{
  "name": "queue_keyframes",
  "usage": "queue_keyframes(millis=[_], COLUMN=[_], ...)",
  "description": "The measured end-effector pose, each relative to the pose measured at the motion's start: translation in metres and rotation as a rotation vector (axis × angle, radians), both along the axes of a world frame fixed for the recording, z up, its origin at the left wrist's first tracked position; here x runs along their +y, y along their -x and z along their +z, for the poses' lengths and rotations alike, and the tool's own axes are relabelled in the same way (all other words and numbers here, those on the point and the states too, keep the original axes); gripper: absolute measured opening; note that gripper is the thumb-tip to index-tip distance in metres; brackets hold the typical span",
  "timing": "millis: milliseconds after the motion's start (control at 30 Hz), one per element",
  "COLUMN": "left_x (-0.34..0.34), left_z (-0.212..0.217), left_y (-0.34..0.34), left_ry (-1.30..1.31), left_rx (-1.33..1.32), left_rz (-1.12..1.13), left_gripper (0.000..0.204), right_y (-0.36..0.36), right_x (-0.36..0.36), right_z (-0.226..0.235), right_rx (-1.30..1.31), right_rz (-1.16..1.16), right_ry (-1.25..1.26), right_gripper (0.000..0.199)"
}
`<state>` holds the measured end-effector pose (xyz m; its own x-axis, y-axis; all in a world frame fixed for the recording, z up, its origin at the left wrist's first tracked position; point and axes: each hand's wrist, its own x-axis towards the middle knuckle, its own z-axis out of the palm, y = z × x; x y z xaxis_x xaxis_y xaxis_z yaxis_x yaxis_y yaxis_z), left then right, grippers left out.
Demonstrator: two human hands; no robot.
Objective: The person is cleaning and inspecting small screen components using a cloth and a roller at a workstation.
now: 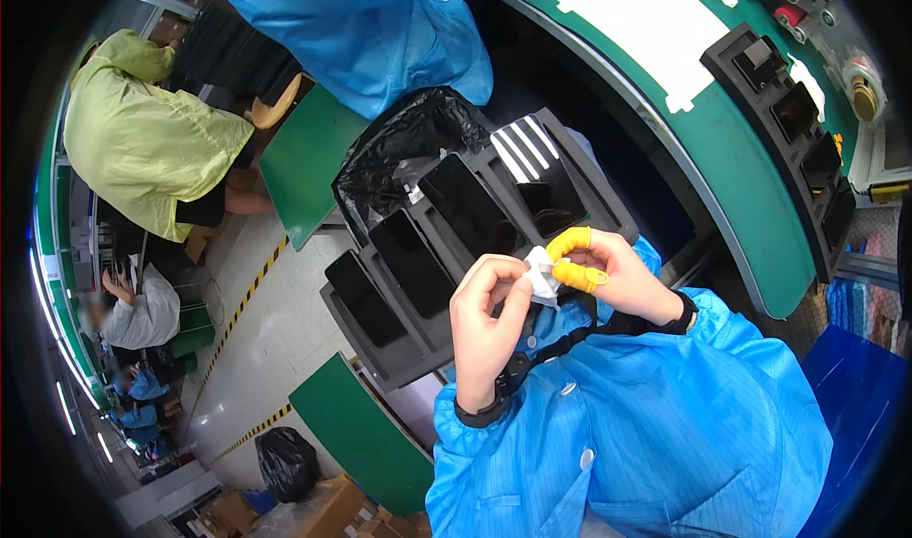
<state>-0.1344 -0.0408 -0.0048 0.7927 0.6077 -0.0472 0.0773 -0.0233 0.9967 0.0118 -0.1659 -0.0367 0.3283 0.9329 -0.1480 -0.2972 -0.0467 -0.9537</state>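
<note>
From my end, going left to right: the dark grey tray point(600, 194) in front of the wearer carries four phone-like devices, all seated in their slots. The leftmost device point(366, 299), second device point(413, 263) and third device point(472, 206) show plain black faces. The rightmost device point(554, 207) has a white-striped sheet point(525, 151) over its far part. So loading this tray looks done; handling of the small crumpled white scrap point(541, 283) looks unfinished, my judgement. Can't tell if any face has been worked on. No device is being touched by fingers that I can see.

Left hand point(491, 312): nearly closed, thumb and index pinched on the scrap's left side, other fingers curled. The scrap sits between both hands, just above the tray's near edge; tissue or wrapper, I can't tell. Right hand point(622, 277): thumb and finger in yellow finger cots point(573, 241), pinched on the scrap's right side.

Far right, a second tray point(768, 128) with more dark devices rests on the green counter point(750, 244).
</note>
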Motion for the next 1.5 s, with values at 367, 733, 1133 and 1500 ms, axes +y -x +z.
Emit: queue_keyframes(millis=[367,733,1133,1500], left_x=[0.023,0.020,0.018,0.022], left_z=[-0.026,-0.017,-0.009,-0.016], left_y=[0.004,0.010,0.006,0.006], left_ry=[0.631,0.538,0.392,0.168], left_rx=[-0.189,-0.199,-0.145,0.062], left_rz=[0.188,0.237,0.177,0.267], left_gripper=[0.013,0.023,0.047,0.033], right_y=[-0.017,-0.012,-0.015,-0.011], right_x=[0.016,0.022,0.023,0.025], right_z=[-0.005,0.001,-0.004,-0.001], right_rx=[0.539,0.621,0.534,0.177], right_rz=[0.033,-0.097,-0.098,-0.120], right_ry=[-0.001,-0.020,-0.069,-0.012], right_gripper=[0.029,0.035,0.052,0.056])
